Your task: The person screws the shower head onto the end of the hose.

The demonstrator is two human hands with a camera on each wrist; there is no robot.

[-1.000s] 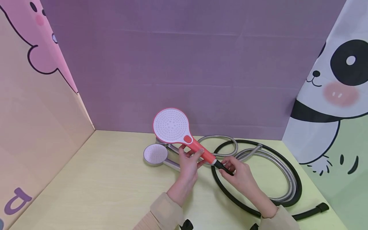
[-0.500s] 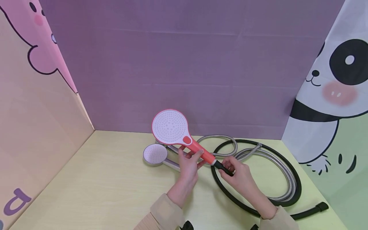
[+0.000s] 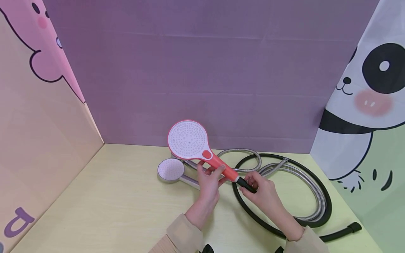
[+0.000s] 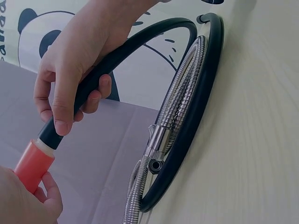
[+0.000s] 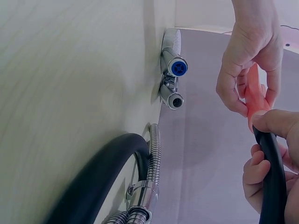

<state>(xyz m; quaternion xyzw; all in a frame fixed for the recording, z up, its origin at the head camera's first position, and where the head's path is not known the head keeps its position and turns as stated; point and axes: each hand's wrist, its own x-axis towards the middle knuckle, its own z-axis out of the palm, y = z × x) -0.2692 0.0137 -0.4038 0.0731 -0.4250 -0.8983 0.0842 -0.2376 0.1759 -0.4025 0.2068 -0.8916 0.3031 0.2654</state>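
Observation:
My left hand (image 3: 208,183) grips the red handle of a large shower head (image 3: 188,140), whose white round face is turned toward the head camera. It is held up off the table, tilted with the handle pointing down to the right. At the handle's lower end my right hand (image 3: 265,195) pinches the black shower hose (image 4: 91,83) close to its end. The hose end meets the handle in line, with a narrow whitish ring (image 4: 43,147) showing between them. In the right wrist view, the right thumb lies right over this joint.
Behind the left hand lie a small silver shower head (image 3: 171,170) and another chrome one, partly hidden; their handle ends (image 5: 178,68) show in the right wrist view. Coiled metal hoses (image 3: 317,196) lie at the right, ringed by the black hose. Its other end (image 3: 355,227) is near the table's right edge.
Both hands keep the same hold on the shower head and the black hose. The shower head and left hand have shifted only very slightly.

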